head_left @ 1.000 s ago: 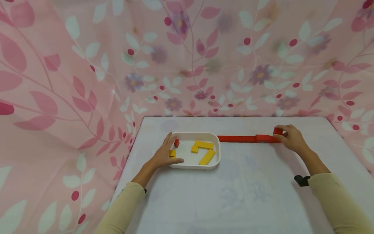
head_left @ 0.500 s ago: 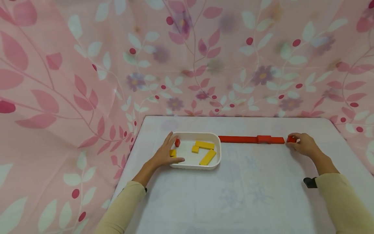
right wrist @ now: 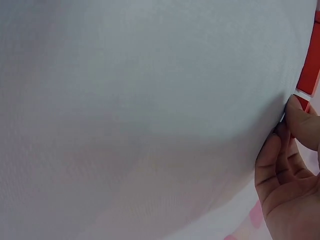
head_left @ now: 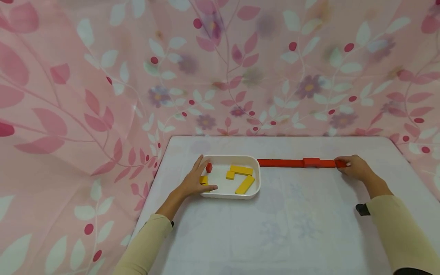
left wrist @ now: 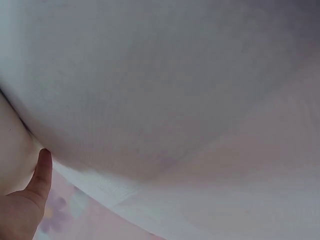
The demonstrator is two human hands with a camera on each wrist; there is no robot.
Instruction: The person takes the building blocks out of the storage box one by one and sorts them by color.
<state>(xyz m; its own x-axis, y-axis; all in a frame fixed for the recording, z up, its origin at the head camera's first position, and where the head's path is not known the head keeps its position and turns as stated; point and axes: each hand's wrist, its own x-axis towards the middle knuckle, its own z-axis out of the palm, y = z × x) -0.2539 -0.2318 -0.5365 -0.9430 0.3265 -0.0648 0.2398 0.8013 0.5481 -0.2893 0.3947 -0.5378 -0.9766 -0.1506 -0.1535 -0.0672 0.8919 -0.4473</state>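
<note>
My right hand (head_left: 355, 167) pinches a small red block (head_left: 340, 164) between thumb and fingers, low over the table at the right end of a row of red blocks (head_left: 280, 163). In the right wrist view a narrow white gap separates the pinched block (right wrist: 302, 102) from the red block (right wrist: 310, 67) beside it. My left hand (head_left: 190, 183) rests against the left end of a white tray (head_left: 230, 196), fingers extended along its far side and thumb over the near rim. In the left wrist view one straight finger (left wrist: 42, 172) touches the tray wall.
Several yellow blocks (head_left: 244, 185) and a small red block (head_left: 209, 167) lie in the tray. A wider red block (head_left: 311, 163) sits within the row, which begins at the tray's right side. Pink floral cloth (head_left: 220, 76) hangs behind the white-covered table (head_left: 275, 229).
My right hand has brought the small red block down from above the row, out past its right end, then slightly left against that end. The left hand has stayed at the tray.
</note>
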